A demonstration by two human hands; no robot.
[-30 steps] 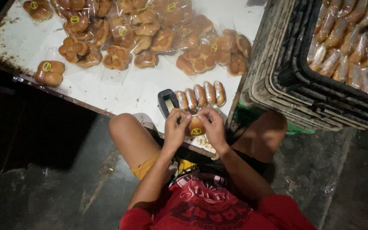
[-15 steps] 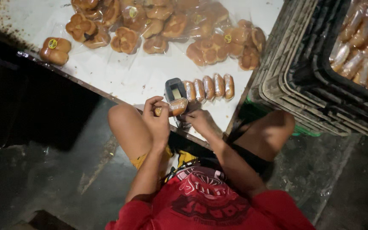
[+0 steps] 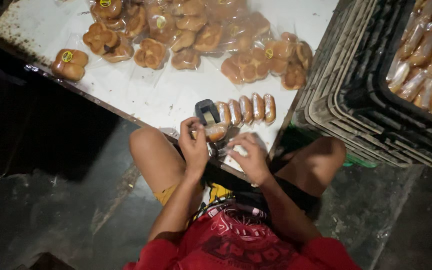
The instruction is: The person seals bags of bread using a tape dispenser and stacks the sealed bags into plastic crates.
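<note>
Four wrapped buns (image 3: 246, 109) behind; left hand (image 3: 194, 148) clamped on bun (image 3: 215, 132), right hand (image 3: 250, 157) curled, grip unclear

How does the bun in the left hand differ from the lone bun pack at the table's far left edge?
The wrapped bun in the left hand is a single, small, oblong roll held off the table, with no sticker that shows. The lone bun pack lies flat near the edge of the white table, looks bigger, holds joined rounded buns, and bears a round yellow sticker. Both are golden-brown and in clear plastic.
</note>
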